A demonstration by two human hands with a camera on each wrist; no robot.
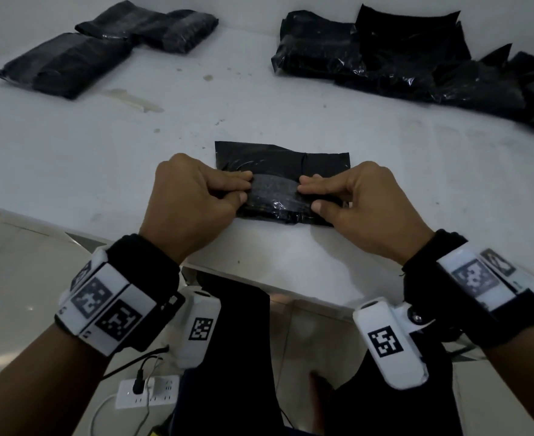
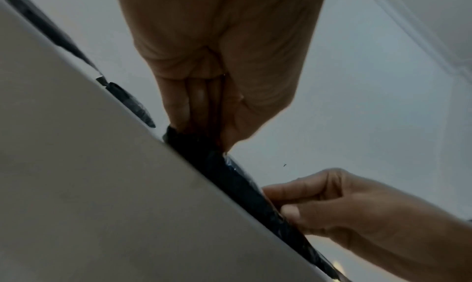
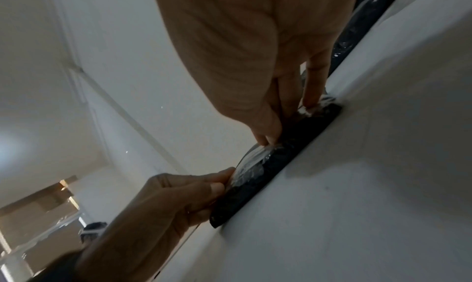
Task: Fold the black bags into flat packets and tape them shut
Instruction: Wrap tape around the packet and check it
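A folded black bag packet (image 1: 290, 158) lies flat on the white table (image 1: 385, 190), close to its front edge. A strip of clear tape (image 1: 275, 187) stretches across the packet's top. My left hand (image 1: 245, 187) pinches the strip's left end between thumb and forefinger. My right hand (image 1: 310, 196) pinches the right end the same way. The left wrist view shows the left fingertips (image 2: 178, 121) down on the packet (image 2: 230, 175). In the right wrist view the tape (image 3: 253, 161) bows slightly above the packet (image 3: 281, 165) between the two hands.
Taped black packets (image 1: 70, 61) lie at the back left. A heap of loose black bags (image 1: 401, 58) fills the back right. A pale scrap (image 1: 133, 100) sits on the table's left side. Below the table edge a white power strip (image 1: 149, 393) rests on the floor.
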